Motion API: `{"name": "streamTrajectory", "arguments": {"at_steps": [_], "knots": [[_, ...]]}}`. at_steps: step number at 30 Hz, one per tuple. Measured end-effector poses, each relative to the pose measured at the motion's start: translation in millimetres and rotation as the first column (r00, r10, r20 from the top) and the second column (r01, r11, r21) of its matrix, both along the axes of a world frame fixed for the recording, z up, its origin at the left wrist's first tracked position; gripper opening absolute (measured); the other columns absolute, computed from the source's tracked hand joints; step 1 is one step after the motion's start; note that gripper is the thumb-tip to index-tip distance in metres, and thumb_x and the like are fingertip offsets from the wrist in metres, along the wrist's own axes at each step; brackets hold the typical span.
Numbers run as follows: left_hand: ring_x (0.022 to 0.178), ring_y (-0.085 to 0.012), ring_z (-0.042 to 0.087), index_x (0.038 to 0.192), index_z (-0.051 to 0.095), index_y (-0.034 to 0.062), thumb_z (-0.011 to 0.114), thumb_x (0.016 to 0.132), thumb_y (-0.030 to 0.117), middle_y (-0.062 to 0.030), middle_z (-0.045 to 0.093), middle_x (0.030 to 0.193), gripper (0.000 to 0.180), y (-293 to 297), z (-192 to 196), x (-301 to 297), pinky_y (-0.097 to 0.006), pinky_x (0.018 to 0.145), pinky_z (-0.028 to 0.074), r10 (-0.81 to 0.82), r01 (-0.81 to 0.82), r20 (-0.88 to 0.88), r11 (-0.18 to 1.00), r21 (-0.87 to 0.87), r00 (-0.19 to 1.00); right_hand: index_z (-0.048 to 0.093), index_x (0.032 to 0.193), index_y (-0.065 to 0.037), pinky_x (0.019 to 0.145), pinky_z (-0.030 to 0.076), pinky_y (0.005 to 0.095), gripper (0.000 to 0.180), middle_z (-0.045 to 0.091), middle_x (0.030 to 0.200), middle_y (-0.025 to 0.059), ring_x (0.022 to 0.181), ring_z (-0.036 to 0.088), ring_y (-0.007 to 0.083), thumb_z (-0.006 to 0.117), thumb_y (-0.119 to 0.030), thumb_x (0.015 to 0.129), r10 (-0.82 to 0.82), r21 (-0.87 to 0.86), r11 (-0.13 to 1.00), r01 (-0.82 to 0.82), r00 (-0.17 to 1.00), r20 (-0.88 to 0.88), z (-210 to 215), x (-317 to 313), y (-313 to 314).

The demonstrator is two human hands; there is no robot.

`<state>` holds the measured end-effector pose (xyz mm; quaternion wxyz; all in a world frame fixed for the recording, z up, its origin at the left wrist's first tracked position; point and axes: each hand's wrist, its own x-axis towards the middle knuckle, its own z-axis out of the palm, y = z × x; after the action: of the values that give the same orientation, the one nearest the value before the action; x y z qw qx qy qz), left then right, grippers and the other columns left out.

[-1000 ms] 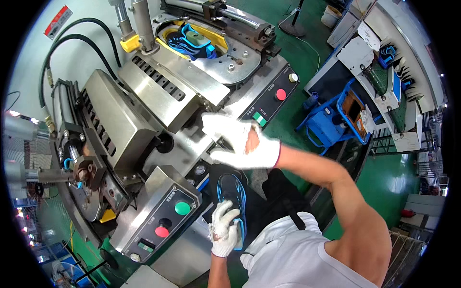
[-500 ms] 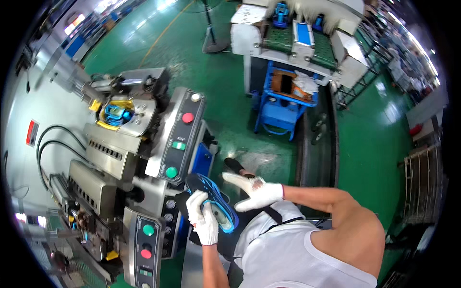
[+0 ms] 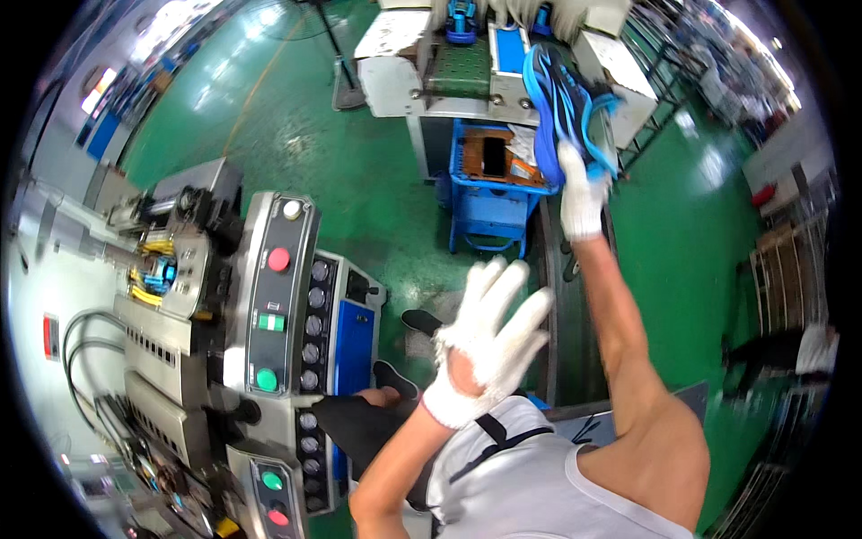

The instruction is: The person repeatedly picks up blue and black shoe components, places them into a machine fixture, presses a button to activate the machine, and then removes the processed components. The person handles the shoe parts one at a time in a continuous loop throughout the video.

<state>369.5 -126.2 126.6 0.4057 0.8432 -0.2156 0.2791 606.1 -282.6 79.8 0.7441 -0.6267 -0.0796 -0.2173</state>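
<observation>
My right hand [image 3: 582, 193], in a white knit glove, reaches far forward and grips a black and blue sports shoe [image 3: 561, 103] at its lower end. The shoe is held up in front of the end of a conveyor machine [image 3: 386, 76], and it hides part of that end. My left hand [image 3: 494, 337], also gloved in white, is raised in front of my body with its fingers spread and nothing in it. Another blue shoe [image 3: 461, 22] sits on the conveyor's green belt [image 3: 460, 72], at the bristle curtain.
On my left stands a press machine with a button panel [image 3: 277, 296] and a clamped blue piece [image 3: 162, 272]. A blue cart [image 3: 489, 211] carrying a phone [image 3: 494, 156] stands below the conveyor. A fan stand [image 3: 348, 85] is farther left. Someone [image 3: 813, 349] is at the far right.
The shoe has passed from my left hand to my right and moved forward toward the conveyor. My left hand has let go and risen, fingers spread. My view has shifted.
</observation>
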Motion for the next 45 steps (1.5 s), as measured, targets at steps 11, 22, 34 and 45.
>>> {"name": "streamTrajectory", "arguments": {"at_steps": [11,22,34,45], "knots": [[0.126,-0.0447,0.059,0.134,0.061,-0.0009,0.077,0.087,0.006,-0.0257,0.059,0.138,0.050,49,-155,-143,-0.048,0.107,0.050,0.430,-0.506,-0.661,0.858,0.086,0.615,0.062,0.142,0.002,0.109,0.049,0.0454,0.109,0.066,0.138,0.0276,0.130,0.064,0.0366,0.065,-0.085,0.075,-0.509,-0.916,0.383,0.119,0.855,-0.102,-16,331,-45],[0.109,-0.0362,0.070,0.121,0.071,0.0061,0.071,0.097,0.017,-0.0168,0.072,0.116,0.026,68,-127,-231,-0.045,0.095,0.056,0.604,-0.855,-0.763,0.500,0.136,0.232,0.047,0.153,0.003,0.115,0.044,0.0434,0.068,0.057,0.152,0.0190,0.135,0.058,0.0327,0.055,-0.045,0.106,-0.002,-0.865,0.500,0.053,0.998,0.060,-82,183,30],[0.105,-0.0412,0.069,0.106,0.075,0.0075,0.067,0.092,0.038,-0.0198,0.074,0.110,0.034,-158,-200,-622,-0.050,0.093,0.054,0.043,-0.547,-0.594,-0.445,0.708,-0.804,0.044,0.157,-0.001,0.116,0.042,0.0416,0.068,0.054,0.156,0.0226,0.143,0.053,0.0344,0.069,-0.032,0.102,0.714,-0.788,-0.346,-0.509,0.402,-0.573,-200,-162,149],[0.134,-0.0404,0.059,0.149,0.054,0.0163,0.078,0.081,0.068,-0.0189,0.060,0.148,0.089,-392,-200,-795,-0.063,0.110,0.041,-0.659,-0.233,-0.312,-0.208,0.950,-0.684,0.045,0.157,-0.006,0.112,0.047,0.0418,0.068,0.062,0.146,0.0233,0.133,0.062,0.0338,0.070,-0.032,0.100,0.503,-0.682,-0.705,-0.194,0.541,-0.674,-156,-167,229]]}}
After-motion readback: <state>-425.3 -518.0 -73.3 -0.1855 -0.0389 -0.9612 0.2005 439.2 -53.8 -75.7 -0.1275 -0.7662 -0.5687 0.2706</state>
